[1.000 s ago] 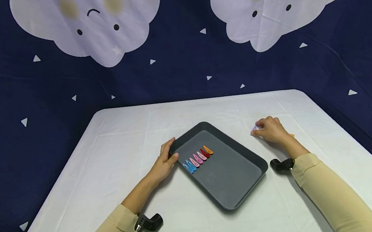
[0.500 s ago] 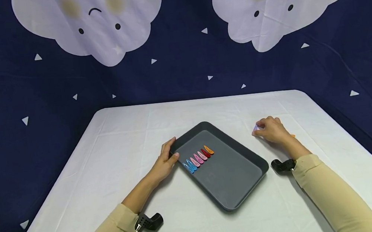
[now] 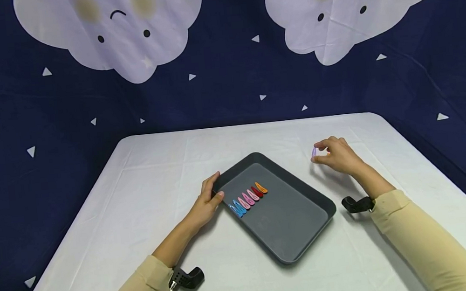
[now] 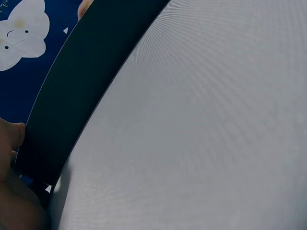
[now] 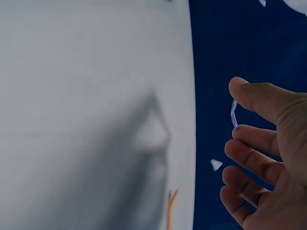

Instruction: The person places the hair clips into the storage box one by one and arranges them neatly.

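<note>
In the head view a dark grey tray (image 3: 293, 221) lies turned at an angle on the white table. My left hand (image 3: 205, 204) grips its left corner, thumb over the rim and fingers along the outside. The tray's side wall (image 4: 81, 81) fills part of the left wrist view. Off to the tray's right, my right hand (image 3: 341, 156) pinches a purple snap hair clip (image 3: 313, 151) between thumb and index finger, raised above the tablecloth. The same purple hair clip (image 5: 233, 114) shows edge-on in the right wrist view, the other fingers loosely bent.
Inside the tray, a slanted row of hair clips runs from blue (image 3: 237, 207) through pink (image 3: 248, 199) and red (image 3: 256, 192) to orange (image 3: 261, 187). Another orange clip (image 5: 171, 211) lies on the table (image 5: 96, 72) near my right hand. A dark blue cloud-print cloth (image 3: 228, 94) hangs behind.
My right hand has lifted from the table and shifted away from me, carrying the purple hair clip up. My left hand and the tray have stayed put.
</note>
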Tool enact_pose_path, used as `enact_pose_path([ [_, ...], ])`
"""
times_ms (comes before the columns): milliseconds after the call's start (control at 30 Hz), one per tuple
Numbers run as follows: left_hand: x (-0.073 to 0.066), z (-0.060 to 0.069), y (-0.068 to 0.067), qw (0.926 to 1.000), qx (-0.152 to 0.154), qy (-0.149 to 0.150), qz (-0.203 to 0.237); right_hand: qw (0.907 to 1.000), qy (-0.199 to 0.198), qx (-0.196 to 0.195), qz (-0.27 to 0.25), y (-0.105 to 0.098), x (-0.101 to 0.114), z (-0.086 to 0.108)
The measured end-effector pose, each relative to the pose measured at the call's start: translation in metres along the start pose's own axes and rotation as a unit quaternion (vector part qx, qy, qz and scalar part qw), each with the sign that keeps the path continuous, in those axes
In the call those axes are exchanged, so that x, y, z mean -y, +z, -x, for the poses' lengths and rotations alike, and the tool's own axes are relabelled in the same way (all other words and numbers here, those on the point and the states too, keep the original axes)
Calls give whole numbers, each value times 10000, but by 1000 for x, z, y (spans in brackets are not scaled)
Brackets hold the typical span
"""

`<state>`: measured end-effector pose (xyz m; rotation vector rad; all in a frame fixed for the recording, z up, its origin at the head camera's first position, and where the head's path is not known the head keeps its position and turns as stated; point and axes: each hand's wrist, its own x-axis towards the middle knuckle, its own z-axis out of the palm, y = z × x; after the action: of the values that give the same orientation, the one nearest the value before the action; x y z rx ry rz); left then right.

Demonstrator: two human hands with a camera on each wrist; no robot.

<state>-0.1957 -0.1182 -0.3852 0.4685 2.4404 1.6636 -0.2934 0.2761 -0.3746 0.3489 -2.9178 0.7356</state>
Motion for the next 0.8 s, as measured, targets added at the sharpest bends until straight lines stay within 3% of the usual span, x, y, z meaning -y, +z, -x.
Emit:
enact_pose_path([
  [533, 4, -2, 0, 10000, 43, 48, -18, 9959, -771, 9, -474, -9, 50, -4],
  [800, 38, -15, 3, 9997, -145, 213, -19, 9923, -1069, 184, -606, -4, 69, -7],
])
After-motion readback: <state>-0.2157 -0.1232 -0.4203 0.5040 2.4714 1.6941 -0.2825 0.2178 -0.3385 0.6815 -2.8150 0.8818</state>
